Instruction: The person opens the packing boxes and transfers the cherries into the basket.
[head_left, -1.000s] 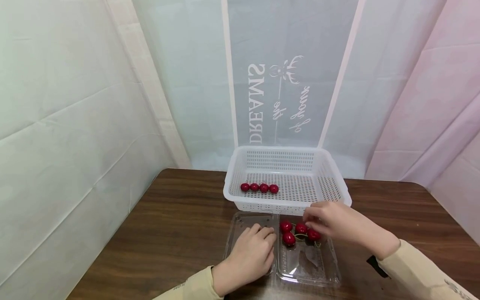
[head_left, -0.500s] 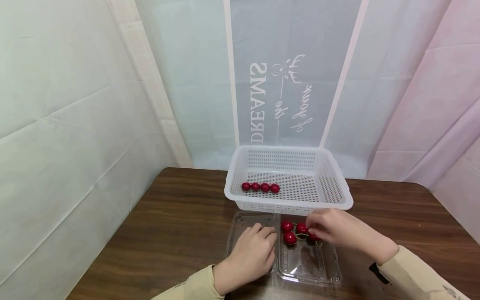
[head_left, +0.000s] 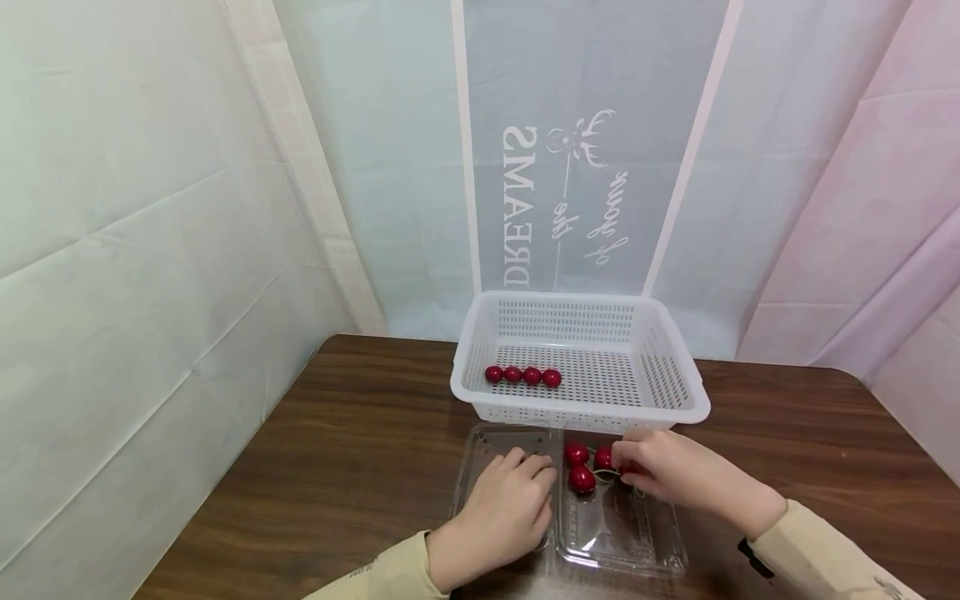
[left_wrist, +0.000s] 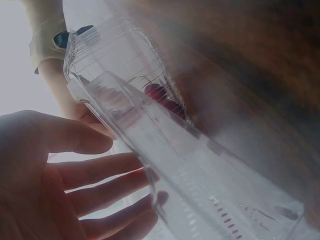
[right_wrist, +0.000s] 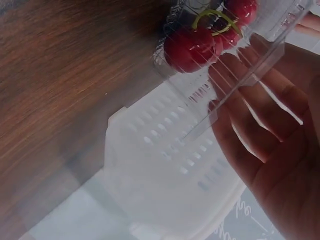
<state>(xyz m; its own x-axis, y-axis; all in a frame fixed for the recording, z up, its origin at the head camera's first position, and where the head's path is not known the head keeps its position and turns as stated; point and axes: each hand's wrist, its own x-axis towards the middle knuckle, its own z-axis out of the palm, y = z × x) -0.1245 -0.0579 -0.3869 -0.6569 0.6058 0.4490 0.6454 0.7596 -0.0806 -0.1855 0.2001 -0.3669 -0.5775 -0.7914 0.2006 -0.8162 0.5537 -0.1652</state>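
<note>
On a dark wood-grain counter (head_left: pixel 337 433) walled in by pale curtains (head_left: pixel 150 208), the left hand (head_left: pixel 498 517) lay flat with relaxed fingers on the clear clamshell box (head_left: pixel 622 542). The right hand (head_left: pixel 675 475) reached among the cherries (head_left: pixel 581 477) in it; whether its fingers gripped one was hidden. A white basket (head_left: pixel 675 400) just behind held four more.

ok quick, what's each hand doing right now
Left hand: open, fingers resting flat on the lid half of the clear plastic clamshell box.
Right hand: pinching a red cherry in that box.

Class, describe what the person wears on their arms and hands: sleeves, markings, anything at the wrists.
Both hands are bare: left hand, right hand. Each arm has a long pale beige sleeve with small dark lettering, too small to read. A black band shows under the right cuff. No gloves or rings are visible.
</note>
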